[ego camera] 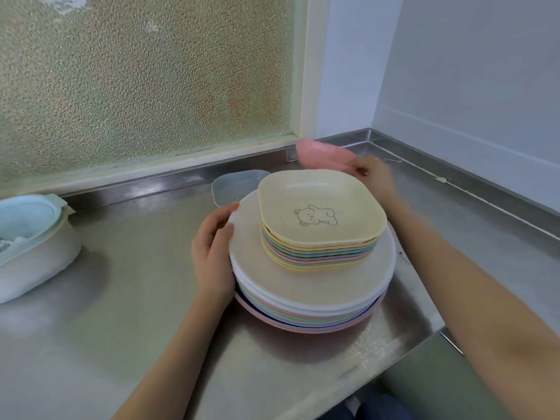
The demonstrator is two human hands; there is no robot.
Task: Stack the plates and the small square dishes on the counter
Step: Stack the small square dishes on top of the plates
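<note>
A pile of round pastel plates stands on the steel counter. On top of it sits a stack of small square dishes, the uppermost one yellow with a bear drawing. My left hand rests against the left edge of the round plates, fingers curved along their rims. My right hand is behind the pile and pinches a pink square dish, tilted and blurred, above the counter. A blue-grey square dish lies on the counter behind the pile.
A pale container with a cloth sits at the left. A frosted window backs the counter, a white wall closes the right side. The counter's front edge drops off at the lower right.
</note>
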